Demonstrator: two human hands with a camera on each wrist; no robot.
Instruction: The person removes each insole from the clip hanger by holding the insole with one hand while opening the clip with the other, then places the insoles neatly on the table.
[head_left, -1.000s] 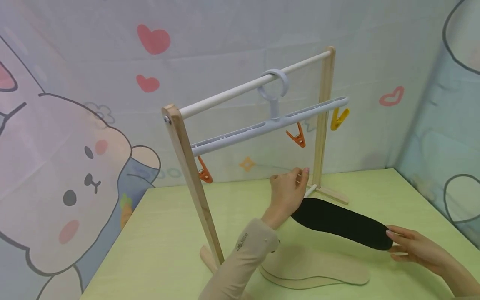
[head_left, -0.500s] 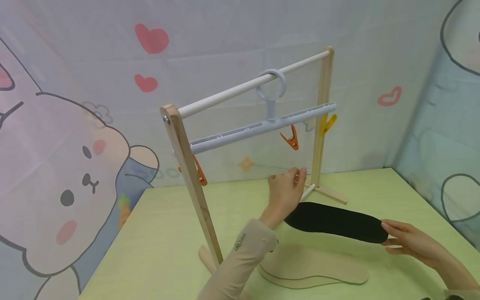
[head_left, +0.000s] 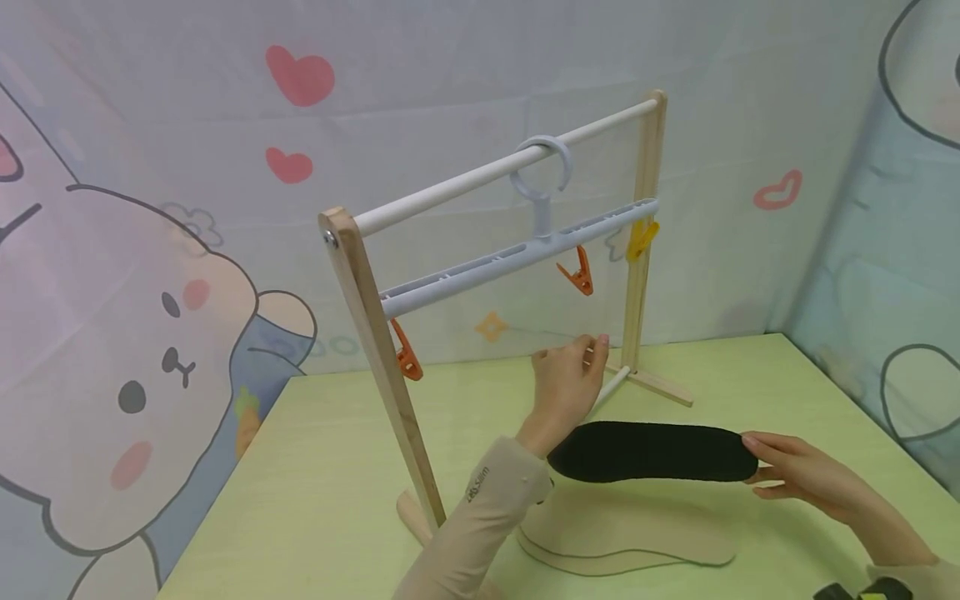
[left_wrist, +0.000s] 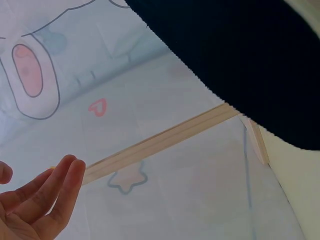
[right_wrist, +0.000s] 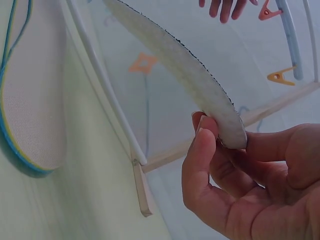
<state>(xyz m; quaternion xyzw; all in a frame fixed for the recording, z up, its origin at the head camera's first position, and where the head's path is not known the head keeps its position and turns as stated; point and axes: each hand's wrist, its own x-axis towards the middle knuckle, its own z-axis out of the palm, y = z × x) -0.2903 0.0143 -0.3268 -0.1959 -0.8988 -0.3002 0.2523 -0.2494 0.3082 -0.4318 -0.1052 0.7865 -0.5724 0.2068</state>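
My right hand (head_left: 813, 475) pinches one end of a black insole (head_left: 652, 452) between thumb and fingers, holding it above the table. The right wrist view shows the insole's pale underside (right_wrist: 180, 75). My left hand (head_left: 564, 383) is raised beyond the insole's other end, wrist bent. In the left wrist view its relaxed fingers (left_wrist: 67, 192) hold nothing, apart from the thumb. Beneath the black insole, a pair of beige insoles (head_left: 630, 529) lies overlapped on the table. Above hangs a pale clip hanger (head_left: 465, 275) with two orange clips (head_left: 581, 275) and a yellow clip (head_left: 642, 242).
A wooden rack (head_left: 390, 392) with a white top rod (head_left: 450, 190) carries the hanger by its hook. The rack's feet stand on the yellow-green table (head_left: 315, 467). A printed cloth (head_left: 420, 100) forms the back wall.
My right hand has moved left with the black insole, which turned more level and dropped a little. The hanger has swung, its yellow-clip end shifting left. My left hand has barely moved.
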